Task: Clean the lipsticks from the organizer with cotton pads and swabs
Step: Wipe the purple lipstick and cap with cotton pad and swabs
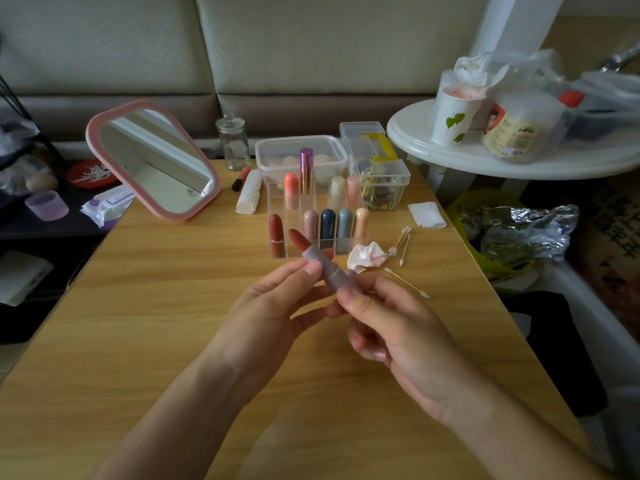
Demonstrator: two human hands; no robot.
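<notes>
Nearest the lens, centre frame: L hand (277, 306) pinches the upper barrel of an uncapped lipstick (322, 265) w/ thumb & fingertips, while R hand (391, 327) grips its base, fingers curled round it. Brownish-red bullet is wound out and points to the upper left, held above the table (156, 289), just in front of the organizer (276, 195).

Progress, as a guess: early to mid. A crumpled pad (367, 256) w/ pink stains lies right of the organizer, beside loose swabs (401, 240), so some wiping looks done. Neither hand holds a pad or swab now. About nine capped sticks stand in the organizer, can't tell which are cleaned. A fresh pad (426, 214) waits at centre right.
</notes>
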